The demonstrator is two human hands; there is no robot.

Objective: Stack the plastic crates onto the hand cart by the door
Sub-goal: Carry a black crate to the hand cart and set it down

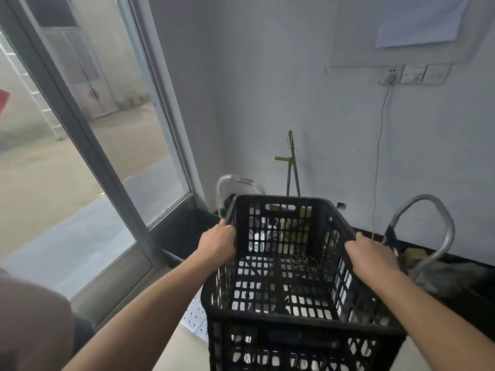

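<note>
The left hand (218,243) is closed over the left rim of a black plastic crate (292,314). The right hand (371,257) is closed over the right rim. The crate is upright, open side up, in front of the person, with another perforated black wall directly beneath it. A metal cart handle (439,210) stands just right of the crate. A glass door (112,145) is on the left.

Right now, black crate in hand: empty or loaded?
Nearly empty. Through the black crate the slotted floor shows bare, apart from a thin tangle of wire. Left hand and right hand grip its side rims.
</note>
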